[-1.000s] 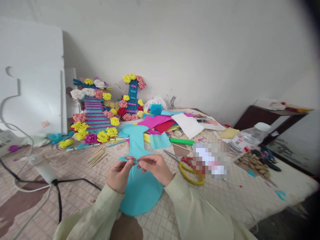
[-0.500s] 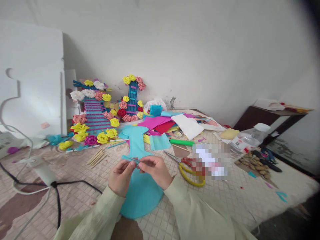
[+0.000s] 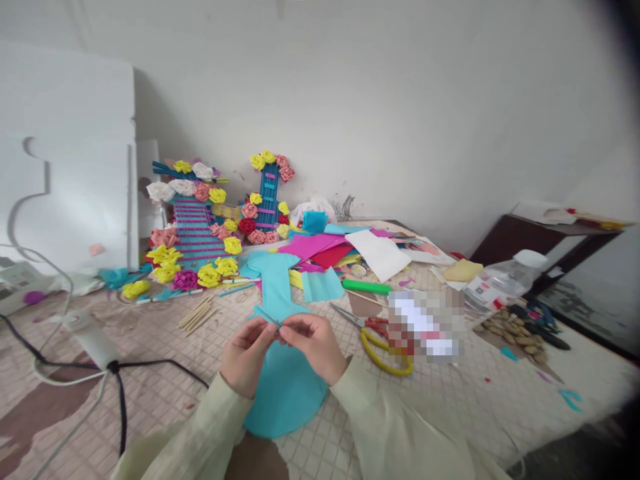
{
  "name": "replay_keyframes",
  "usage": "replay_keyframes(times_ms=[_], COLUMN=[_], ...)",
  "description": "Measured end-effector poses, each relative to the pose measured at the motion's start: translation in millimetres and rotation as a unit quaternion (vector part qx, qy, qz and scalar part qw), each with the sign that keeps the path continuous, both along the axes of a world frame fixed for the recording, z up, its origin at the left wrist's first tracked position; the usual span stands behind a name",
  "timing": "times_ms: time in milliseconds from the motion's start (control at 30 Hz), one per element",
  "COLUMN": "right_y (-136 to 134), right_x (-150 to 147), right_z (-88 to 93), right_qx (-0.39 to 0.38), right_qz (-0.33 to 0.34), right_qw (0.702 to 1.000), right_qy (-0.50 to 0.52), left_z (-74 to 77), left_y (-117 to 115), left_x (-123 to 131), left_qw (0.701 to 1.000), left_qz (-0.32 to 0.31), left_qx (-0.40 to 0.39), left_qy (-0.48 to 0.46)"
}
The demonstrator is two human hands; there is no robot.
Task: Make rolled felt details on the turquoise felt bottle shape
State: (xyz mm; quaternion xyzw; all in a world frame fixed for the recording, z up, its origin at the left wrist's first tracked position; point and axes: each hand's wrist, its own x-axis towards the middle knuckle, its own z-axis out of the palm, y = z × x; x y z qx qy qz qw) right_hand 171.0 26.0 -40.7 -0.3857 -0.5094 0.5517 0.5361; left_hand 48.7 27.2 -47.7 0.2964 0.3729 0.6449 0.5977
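My left hand (image 3: 246, 357) and my right hand (image 3: 316, 348) meet fingertip to fingertip, both closed in a pinch. Between them they grip a thin turquoise paper strip (image 3: 266, 313), narrow and seemingly rolled, whose free end sticks out up and left. Its lower end is hidden by my fingers. Beneath my hands lies a turquoise cutout (image 3: 286, 400), with a round base and a long neck reaching toward the back. Right of my right hand are scissors (image 3: 383, 363) with yellow handles, lying with their blades toward the back left.
Wooden sticks (image 3: 199, 315) lie left of my hands, near a white power strip (image 3: 90, 340) with cables. Behind are coloured paper sheets (image 3: 320, 248), a green-handled tool (image 3: 367, 287) and flower-covered panels (image 3: 197, 230). A plastic bottle (image 3: 505, 283) and peanuts (image 3: 517, 337) are at right.
The strip's free end has tilted more upright and my fingers have shifted slightly on it. The whole view has moved a little, so everything sits slightly further right.
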Motion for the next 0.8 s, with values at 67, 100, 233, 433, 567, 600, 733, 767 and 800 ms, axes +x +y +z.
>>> replay_keyframes(times_ms=[67,100,233,433,567,600,733,767,800], right_y=[-0.5,-0.8,-0.7,10.7,14.6,14.3,16.9,19.9,23.8], right_x=[-0.2,-0.2,-0.6,5.2,5.3,2.1,-32.3,-46.9,-63.8], right_z=[0.7,1.5,4.6,-5.7,-5.8,-3.2,14.2,19.0,23.7], right_qx=[0.005,0.006,0.004,-0.019,0.012,0.023,0.079,0.097,0.115], right_qz=[0.005,0.008,0.005,-0.044,-0.027,-0.012,0.085,0.112,0.136], right_qw=[1.000,1.000,1.000,0.998,0.992,0.991,0.971,0.961,0.947], right_qy=[-0.004,-0.004,-0.003,-0.047,-0.119,-0.133,-0.208,-0.234,-0.266], left_z=[0.7,1.2,1.5,3.0,22.9,28.8,44.0,44.7,44.2], left_y=[-0.8,-1.2,-1.3,-0.4,-26.2,-37.9,-94.2,-107.6,-119.7], left_x=[0.3,0.1,-2.6,-7.1,-16.0,-20.3,-44.6,-51.3,-57.7], left_qw=[1.000,1.000,0.999,0.998,0.993,0.986,0.974,0.973,0.974], left_qz=[-0.003,-0.007,-0.025,0.010,0.004,-0.024,-0.054,-0.053,-0.039], left_qx=[0.004,0.006,0.010,0.010,0.040,0.047,0.019,0.006,-0.011], left_qy=[0.000,0.002,0.022,0.059,0.109,0.160,0.219,0.226,0.221])
